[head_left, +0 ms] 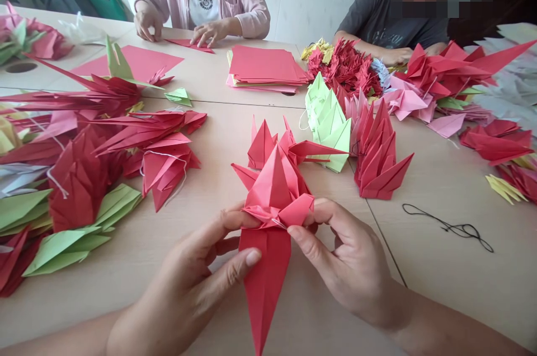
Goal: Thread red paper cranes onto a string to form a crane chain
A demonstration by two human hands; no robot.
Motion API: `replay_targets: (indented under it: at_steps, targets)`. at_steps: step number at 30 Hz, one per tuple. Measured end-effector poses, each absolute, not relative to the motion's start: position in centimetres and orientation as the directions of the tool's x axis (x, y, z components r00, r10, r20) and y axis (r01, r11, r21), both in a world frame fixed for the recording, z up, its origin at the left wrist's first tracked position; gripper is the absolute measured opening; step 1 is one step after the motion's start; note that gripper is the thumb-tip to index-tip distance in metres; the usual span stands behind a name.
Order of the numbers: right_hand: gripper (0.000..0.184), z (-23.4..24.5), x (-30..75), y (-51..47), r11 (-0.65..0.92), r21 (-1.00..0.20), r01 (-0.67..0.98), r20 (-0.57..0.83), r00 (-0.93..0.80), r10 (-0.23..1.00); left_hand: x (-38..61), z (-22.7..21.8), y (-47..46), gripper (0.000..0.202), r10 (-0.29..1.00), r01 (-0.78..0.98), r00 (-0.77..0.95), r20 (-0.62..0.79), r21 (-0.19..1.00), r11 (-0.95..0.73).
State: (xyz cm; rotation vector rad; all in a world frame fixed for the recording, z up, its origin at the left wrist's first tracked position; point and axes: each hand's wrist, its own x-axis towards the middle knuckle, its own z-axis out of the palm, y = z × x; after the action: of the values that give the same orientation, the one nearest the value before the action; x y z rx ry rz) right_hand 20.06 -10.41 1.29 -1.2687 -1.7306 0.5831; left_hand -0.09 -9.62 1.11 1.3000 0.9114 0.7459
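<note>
A red folded paper crane (268,233) is held over the wooden table (440,272) in front of me, its long point hanging down toward me. My left hand (197,283) pinches its left side, thumb and forefinger closed on the paper. My right hand (352,261) pinches the folded wing on its right side. A few more red cranes (268,146) lie just behind it.
Piles of red, pink and green cranes (79,177) fill the left. Green cranes (329,121) and red ones (380,160) stand at centre right. A black thread (453,227) lies to the right. A paper stack (264,68) and two people sit opposite.
</note>
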Motion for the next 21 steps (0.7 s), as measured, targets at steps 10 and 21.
replay_targets:
  at_steps: [10, 21]
  targets:
    - [0.013, 1.31, 20.2, -9.88, 0.565, -0.576, 0.591, 0.545, -0.237, 0.804, 0.26, 1.72, -8.7, 0.007, 0.926, 0.071, 0.295, -0.236, 0.972, 0.225]
    - [0.013, 1.02, 19.56, -10.57, 0.601, -0.569, 0.561, 0.486, -0.36, 0.796, 0.45, 1.51, -8.97, 0.024, 0.889, -0.013, 0.296, -0.349, 0.929, 0.369]
